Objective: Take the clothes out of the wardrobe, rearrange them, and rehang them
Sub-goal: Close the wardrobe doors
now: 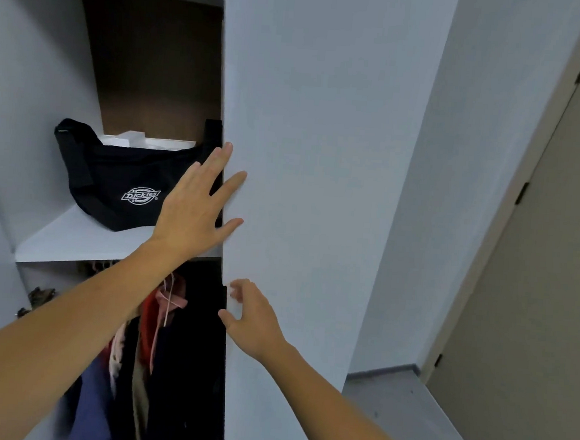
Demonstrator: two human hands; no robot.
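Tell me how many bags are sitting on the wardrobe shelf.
1: a black fabric shoulder bag with a white logo on the white upper shelf, left of the door panel. More could be hidden behind that panel.

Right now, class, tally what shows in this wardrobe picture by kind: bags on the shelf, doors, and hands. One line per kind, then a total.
Bags: 1, the black bag on the upper shelf
Doors: 2, the white wardrobe door and the beige room door
Hands: 2, the left hand and the right hand, both on the wardrobe door's edge
Total: 5
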